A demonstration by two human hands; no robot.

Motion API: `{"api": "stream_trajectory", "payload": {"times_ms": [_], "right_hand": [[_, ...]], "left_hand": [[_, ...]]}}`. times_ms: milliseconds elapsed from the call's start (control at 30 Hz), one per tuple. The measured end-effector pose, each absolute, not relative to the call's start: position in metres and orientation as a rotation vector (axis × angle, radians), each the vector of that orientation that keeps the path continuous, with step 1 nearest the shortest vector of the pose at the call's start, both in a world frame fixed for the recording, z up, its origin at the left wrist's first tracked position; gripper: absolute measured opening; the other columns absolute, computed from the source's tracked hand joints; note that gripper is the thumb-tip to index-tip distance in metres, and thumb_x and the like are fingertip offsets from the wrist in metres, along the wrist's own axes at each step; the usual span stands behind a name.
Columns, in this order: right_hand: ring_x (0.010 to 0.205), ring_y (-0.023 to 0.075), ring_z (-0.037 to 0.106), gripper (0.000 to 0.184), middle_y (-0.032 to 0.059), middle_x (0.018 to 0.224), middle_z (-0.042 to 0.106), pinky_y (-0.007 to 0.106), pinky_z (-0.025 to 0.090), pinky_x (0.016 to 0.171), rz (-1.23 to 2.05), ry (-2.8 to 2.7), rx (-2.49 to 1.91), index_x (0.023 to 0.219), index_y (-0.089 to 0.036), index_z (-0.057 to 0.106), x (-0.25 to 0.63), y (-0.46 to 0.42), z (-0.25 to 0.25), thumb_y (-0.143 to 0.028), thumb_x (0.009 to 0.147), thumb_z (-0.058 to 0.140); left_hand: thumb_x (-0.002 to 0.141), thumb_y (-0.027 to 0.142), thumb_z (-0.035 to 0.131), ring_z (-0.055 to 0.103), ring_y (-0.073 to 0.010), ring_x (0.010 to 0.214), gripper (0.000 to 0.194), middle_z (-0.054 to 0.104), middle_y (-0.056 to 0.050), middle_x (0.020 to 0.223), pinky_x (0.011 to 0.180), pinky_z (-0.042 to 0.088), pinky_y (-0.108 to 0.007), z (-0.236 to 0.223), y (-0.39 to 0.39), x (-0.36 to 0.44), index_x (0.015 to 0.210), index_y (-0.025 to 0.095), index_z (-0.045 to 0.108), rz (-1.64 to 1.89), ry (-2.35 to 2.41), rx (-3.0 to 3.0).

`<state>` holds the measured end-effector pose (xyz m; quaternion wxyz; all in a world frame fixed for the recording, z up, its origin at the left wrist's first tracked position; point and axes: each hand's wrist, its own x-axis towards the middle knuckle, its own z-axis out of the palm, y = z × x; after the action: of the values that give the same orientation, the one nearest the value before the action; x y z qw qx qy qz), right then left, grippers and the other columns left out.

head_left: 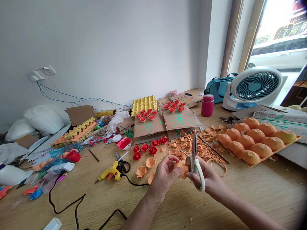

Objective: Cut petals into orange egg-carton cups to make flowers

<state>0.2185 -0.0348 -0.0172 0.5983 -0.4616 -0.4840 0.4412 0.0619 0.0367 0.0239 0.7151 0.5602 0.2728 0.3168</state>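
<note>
Orange egg-carton piece (181, 168) is located above the surface (124, 201), between the two hands. The left hand (165, 175) grasps the piece, with the fingers and thumb closed on its left side. The right hand (207, 179) grips the white-handled scissors (200, 180), fingers wrapped at the handles; the blades point upward, away from the person, just beside the piece.

Orange trimmings (189, 148) form a loose pile behind the scissors. To the right of the pile, an orange egg tray (260, 139) rests with its domes facing up. To the left of the hands are orange petal cups (150, 162) and, behind these, loose red flowers (145, 147). A yellow glue gun (110, 172) lies farther left, near black-handled scissors (123, 166). Two cardboard panels (159, 124) at the rear carry further red flowers above green painted lines. A pink flask (207, 106) stands upright near a white fan (257, 86).
</note>
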Motion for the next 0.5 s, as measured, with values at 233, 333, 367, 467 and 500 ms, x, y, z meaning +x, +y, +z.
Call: {"api": "stream_trajectory", "payload": {"times_ms": [233,333,367,467,500], "right_hand": [[0.062,0.0132,0.046,0.043,-0.0013,0.069,0.053,0.026,0.041,0.058,1.090,-1.267,-1.086,0.080,-0.020,0.053,0.223,-0.030,-0.014,-0.062,0.083,0.061],[0.047,0.0107,0.041,0.051,-0.0041,0.053,0.048,0.024,0.034,0.047,1.366,-1.263,-0.966,0.075,-0.019,0.053,0.223,-0.031,-0.014,-0.070,0.081,0.056],[0.043,0.0101,0.039,0.053,-0.0044,0.051,0.047,0.023,0.032,0.043,1.443,-1.259,-0.937,0.076,-0.019,0.054,0.222,-0.032,-0.015,-0.072,0.081,0.055],[0.037,0.0087,0.038,0.056,-0.0041,0.048,0.048,0.021,0.029,0.037,1.571,-1.208,-0.866,0.079,-0.017,0.057,0.220,-0.035,-0.021,-0.072,0.085,0.049],[0.036,0.0082,0.038,0.056,-0.0040,0.048,0.049,0.021,0.029,0.037,1.592,-1.180,-0.840,0.080,-0.017,0.058,0.220,-0.035,-0.023,-0.072,0.085,0.048]], "left_hand": [[0.068,0.021,0.076,0.060,-0.0137,0.079,0.041,0.067,-0.001,0.086,0.080,0.043,-0.027,0.032,0.044,0.055,0.106,0.020,0.060,0.709,0.596,1.065],[0.072,0.021,0.073,0.062,-0.0152,0.088,0.047,0.069,-0.004,0.099,0.086,0.044,-0.029,0.034,0.049,0.052,0.118,0.022,0.061,0.747,0.541,0.993],[0.073,0.021,0.072,0.062,-0.0162,0.092,0.047,0.068,-0.005,0.104,0.089,0.044,-0.030,0.034,0.050,0.051,0.119,0.021,0.062,0.748,0.516,0.972],[0.075,0.020,0.070,0.062,-0.0185,0.099,0.038,0.068,-0.008,0.109,0.092,0.044,-0.031,0.033,0.051,0.051,0.113,0.019,0.068,0.730,0.443,0.938],[0.074,0.020,0.071,0.062,-0.0187,0.099,0.035,0.068,-0.008,0.107,0.092,0.045,-0.031,0.032,0.051,0.051,0.109,0.018,0.070,0.715,0.431,0.934]]}}
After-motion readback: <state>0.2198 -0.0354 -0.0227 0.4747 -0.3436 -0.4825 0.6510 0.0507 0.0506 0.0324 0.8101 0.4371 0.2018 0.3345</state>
